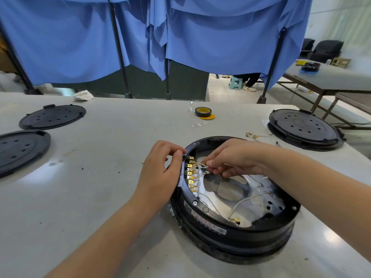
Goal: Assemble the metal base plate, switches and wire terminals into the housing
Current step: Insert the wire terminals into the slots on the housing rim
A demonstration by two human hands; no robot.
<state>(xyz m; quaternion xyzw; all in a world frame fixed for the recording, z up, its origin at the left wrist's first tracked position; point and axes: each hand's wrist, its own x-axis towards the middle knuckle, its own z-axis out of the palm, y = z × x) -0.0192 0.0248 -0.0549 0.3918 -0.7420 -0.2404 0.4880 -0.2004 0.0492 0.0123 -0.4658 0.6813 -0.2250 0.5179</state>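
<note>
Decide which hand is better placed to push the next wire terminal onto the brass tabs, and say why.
Probably the right hand: it already pinches a wire terminal just beside the brass tabs. The left hand rests on the housing rim, apparently steadying it.

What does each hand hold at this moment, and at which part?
The right hand pinches a thin white wire just behind its brass terminal. The left hand grips the black housing at its left rim, beside the row of switch tabs.
</note>
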